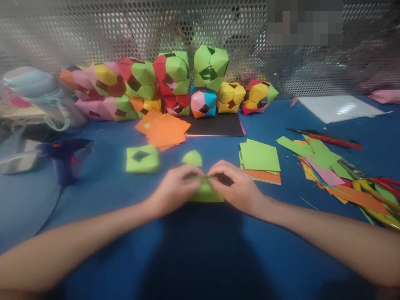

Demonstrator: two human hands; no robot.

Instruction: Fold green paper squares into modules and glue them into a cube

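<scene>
A green paper piece (pixel 206 194) lies on the blue table between my hands, its upper edge pinched by both. My left hand (pixel 178 186) grips it from the left, fingers closed. From the right, my right hand (pixel 239 186) pinches the same edge with thumb and fingers. Just beyond my hands sits a small folded green piece (pixel 192 158). To the left is a green folded paper form (pixel 143 158) with a dark opening. A stack of green square sheets (pixel 260 156), with orange below, lies to the right of my hands.
Folded paper balls (pixel 211 66) stand stacked along the perforated metal panel (pixel 140 25). Orange sheets (pixel 165 130) lie before them. At left are a glue gun (pixel 64 156) and a bottle (pixel 34 89). Paper scraps (pixel 325 160), red-handled scissors (pixel 340 141) and a white sheet (pixel 340 107) are at right.
</scene>
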